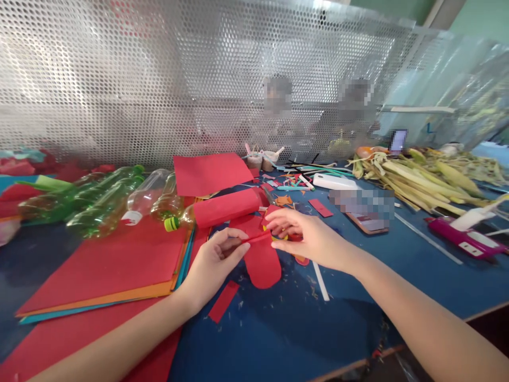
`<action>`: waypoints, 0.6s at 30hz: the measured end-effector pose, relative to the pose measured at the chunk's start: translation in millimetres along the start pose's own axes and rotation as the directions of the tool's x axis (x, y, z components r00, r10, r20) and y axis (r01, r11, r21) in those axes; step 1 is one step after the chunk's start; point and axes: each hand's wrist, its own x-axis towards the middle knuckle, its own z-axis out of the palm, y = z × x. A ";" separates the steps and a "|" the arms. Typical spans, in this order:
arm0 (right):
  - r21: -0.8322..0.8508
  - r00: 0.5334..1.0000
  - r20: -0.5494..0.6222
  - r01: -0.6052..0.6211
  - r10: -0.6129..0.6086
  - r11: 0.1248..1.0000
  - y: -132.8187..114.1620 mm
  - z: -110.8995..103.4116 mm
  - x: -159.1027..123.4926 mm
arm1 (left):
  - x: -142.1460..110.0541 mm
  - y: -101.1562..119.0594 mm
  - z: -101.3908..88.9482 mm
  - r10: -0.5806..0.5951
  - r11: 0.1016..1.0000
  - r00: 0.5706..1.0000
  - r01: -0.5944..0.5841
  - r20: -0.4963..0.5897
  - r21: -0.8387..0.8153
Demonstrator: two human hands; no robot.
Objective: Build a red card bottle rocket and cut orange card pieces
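Note:
A red paper piece (263,268) with a rounded lower end hangs before me, its upper edge folded into a narrow strip. My left hand (214,260) pinches the strip's left end between thumb and fingertips. At the other end, my right hand (304,239) has its curved fingers and thumb around the fold; its exact contact is partly hidden. Just behind lies a plastic bottle wrapped in red paper (226,207), its yellow-green cap (171,224) pointing left. A small red paper strip (224,301) rests on the table below my left hand.
Stacked coloured sheets (119,265) and several plastic bottles (105,207) occupy the left. Paper scraps, a white glue gun (334,182) and a phone (368,220) lie right of centre. Farther right are dried husks (421,180) and a magenta power strip (465,239). A perforated metal screen (159,85) stands behind.

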 end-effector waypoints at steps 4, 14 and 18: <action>0.050 1.000 0.007 0.000 0.000 0.999 -3.6 2.1 -0.7 | -4.4 3.5 1.2 0.012 1.000 0.999 -0.012 0.038 -0.006; 0.054 0.995 -0.071 0.070 -0.066 0.996 -11.6 5.9 -2.8 | -11.2 18.4 1.0 -0.020 1.000 1.000 0.020 0.020 -0.005; 0.077 0.990 -0.097 0.105 -0.098 0.991 -12.1 5.4 -4.8 | -13.7 24.3 0.8 0.063 0.998 0.998 -0.064 -0.005 -0.028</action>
